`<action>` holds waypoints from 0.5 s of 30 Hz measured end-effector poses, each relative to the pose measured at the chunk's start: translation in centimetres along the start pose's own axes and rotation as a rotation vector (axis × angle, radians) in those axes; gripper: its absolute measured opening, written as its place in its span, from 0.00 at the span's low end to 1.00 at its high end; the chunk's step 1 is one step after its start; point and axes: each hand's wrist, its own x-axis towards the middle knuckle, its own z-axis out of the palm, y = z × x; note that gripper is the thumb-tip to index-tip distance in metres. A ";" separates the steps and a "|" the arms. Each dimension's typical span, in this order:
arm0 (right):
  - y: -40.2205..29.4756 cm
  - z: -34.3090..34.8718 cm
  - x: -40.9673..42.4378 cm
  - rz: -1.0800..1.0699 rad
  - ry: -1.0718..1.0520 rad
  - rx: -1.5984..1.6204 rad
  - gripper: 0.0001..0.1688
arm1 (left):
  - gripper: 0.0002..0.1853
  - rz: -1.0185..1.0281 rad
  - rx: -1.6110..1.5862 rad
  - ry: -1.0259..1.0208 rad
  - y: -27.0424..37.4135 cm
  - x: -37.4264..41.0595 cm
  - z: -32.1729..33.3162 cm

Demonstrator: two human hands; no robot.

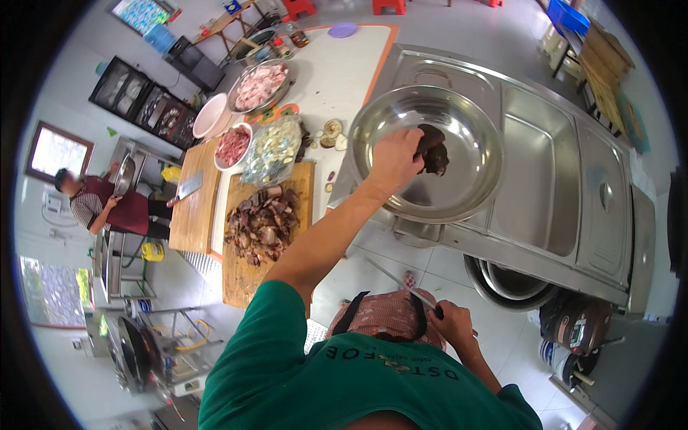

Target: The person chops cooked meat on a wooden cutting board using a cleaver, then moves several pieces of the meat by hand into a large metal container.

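Observation:
My left hand (396, 158) reaches over a wide stainless steel basin (467, 199), its fingers closed on a dark piece of meat (434, 153). Whether the meat touches the basin's bottom, I cannot tell. Low by my apron, my right hand (453, 322) grips the handle of a knife (400, 282), its blade seen nearly edge-on. Left of my outstretched arm, a heap of chopped dark meat (260, 223) lies on a wooden cutting board (239, 287).
A cleaver (190, 185) rests on another board (188, 226). Nearby are a bowl of red meat (234, 146), a plastic bag of pale chopped food (274, 148) and a basin of pale meat (262, 86). A steel sink (537, 161) lies right. A person (115, 201) holds a pan at left.

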 end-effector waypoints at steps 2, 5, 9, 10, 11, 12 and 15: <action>-0.8 0.5 0.5 -0.011 0.021 -0.004 0.13 | 0.19 -0.197 -0.145 0.114 -1.1 -1.3 -2.5; -0.8 2.4 0.9 -0.025 -0.004 -0.081 0.12 | 0.19 -0.580 -0.400 0.168 -3.5 -5.0 -8.3; -2.2 5.3 2.0 -0.078 0.004 -0.018 0.12 | 0.19 -0.738 -0.345 0.173 -8.2 -15.1 -16.6; -2.9 5.9 2.4 -0.083 -0.010 -0.005 0.12 | 0.19 -0.758 -0.321 0.171 -8.9 -18.1 -18.6; -3.8 6.5 2.6 -0.083 -0.028 0.008 0.12 | 0.19 -0.840 -0.245 0.165 -8.8 -20.7 -20.8; -4.6 7.0 3.2 -0.077 -0.078 -0.001 0.13 | 0.20 -0.853 -0.221 0.208 -9.7 -24.0 -22.0; -7.8 8.9 4.4 -0.077 -0.185 -0.008 0.14 | 0.21 -1.004 -0.160 0.198 -10.6 -32.7 -25.4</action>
